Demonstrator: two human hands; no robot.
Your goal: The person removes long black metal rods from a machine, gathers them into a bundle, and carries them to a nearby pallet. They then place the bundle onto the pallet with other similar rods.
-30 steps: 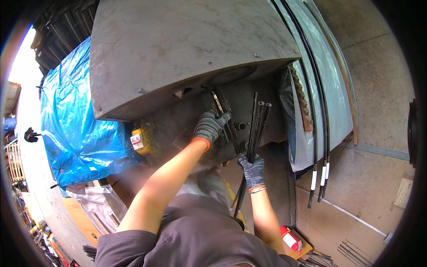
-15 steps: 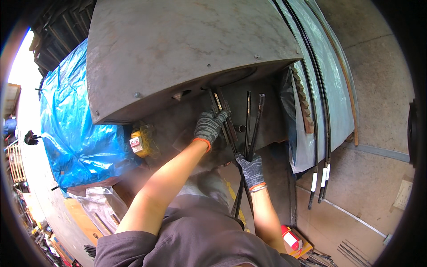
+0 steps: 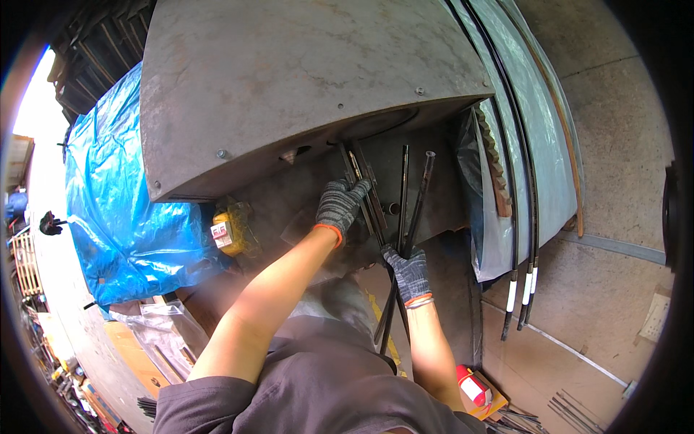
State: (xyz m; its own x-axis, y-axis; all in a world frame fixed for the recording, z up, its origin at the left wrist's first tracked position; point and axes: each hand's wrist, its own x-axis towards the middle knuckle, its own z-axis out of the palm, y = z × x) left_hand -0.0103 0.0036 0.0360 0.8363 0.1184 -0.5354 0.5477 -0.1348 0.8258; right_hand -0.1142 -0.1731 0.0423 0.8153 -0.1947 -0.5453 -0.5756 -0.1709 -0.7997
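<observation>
Both my hands wear grey knit gloves with orange cuffs. My left hand (image 3: 343, 205) is closed around a dark rod (image 3: 354, 166) by a metal guide (image 3: 371, 189) under the machine housing (image 3: 311, 65). The rod's upper end goes toward a slot in the housing's underside. Lower and to the right, my right hand (image 3: 408, 275) grips several dark metal rods (image 3: 419, 195). Two of their upper ends stick up past my fingers, spread slightly apart. Their lower ends cross in front of my body. My fingertips are partly hidden on both hands.
A blue tarp (image 3: 137, 210) covers something at left, with a yellow object (image 3: 230, 231) beside it. Long black rods (image 3: 515, 181) lie over clear plastic sheeting (image 3: 549, 159) on the right. A red cylinder (image 3: 472, 387) stands at lower right, near more rods (image 3: 575, 412) on the floor.
The upper ends of the rods in my right hand have tipped slightly to the right. My left hand has stayed in nearly the same place.
</observation>
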